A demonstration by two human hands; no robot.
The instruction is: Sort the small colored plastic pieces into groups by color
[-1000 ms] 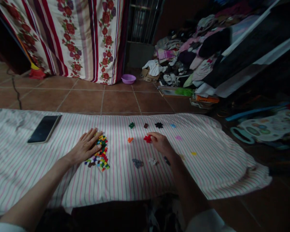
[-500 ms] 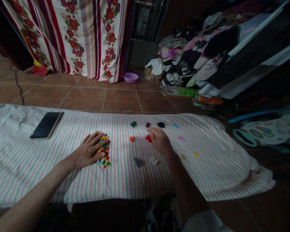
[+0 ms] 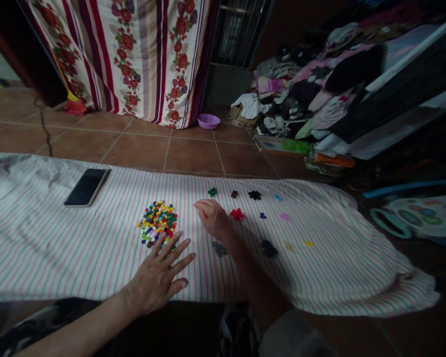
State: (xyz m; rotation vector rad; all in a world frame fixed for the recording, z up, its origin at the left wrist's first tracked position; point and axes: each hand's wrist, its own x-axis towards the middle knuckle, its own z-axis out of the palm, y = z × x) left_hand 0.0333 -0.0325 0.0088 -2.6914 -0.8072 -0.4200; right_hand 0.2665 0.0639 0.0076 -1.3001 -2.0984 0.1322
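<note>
A pile of tiny multicoloured plastic pieces (image 3: 158, 218) lies on the striped cloth (image 3: 119, 267). My left hand (image 3: 161, 277) is open with fingers spread, its fingertips over the pile's near edge. To the right of the pile, my right hand (image 3: 213, 219) hovers low with its fingers pinched together; whatever they hold is hidden. Just right of it is a red group (image 3: 237, 214). A grey group (image 3: 219, 249) sits below the hand, partly beside the wrist. Farther back lie a green group (image 3: 212, 192), a brown one (image 3: 234, 194) and a black one (image 3: 254, 195).
Light blue (image 3: 277, 197), dark blue (image 3: 262, 215), pink (image 3: 284, 216), beige (image 3: 289, 246) and yellow groups (image 3: 308, 243) lie to the right, with a dark cluster (image 3: 269, 248) nearer. A phone (image 3: 86, 187) rests at left. A purple basin (image 3: 208, 121) stands on the floor.
My left hand has slid off the pile toward me, uncovering it. My right hand has moved left, away from the red group. The view has shifted slightly.
</note>
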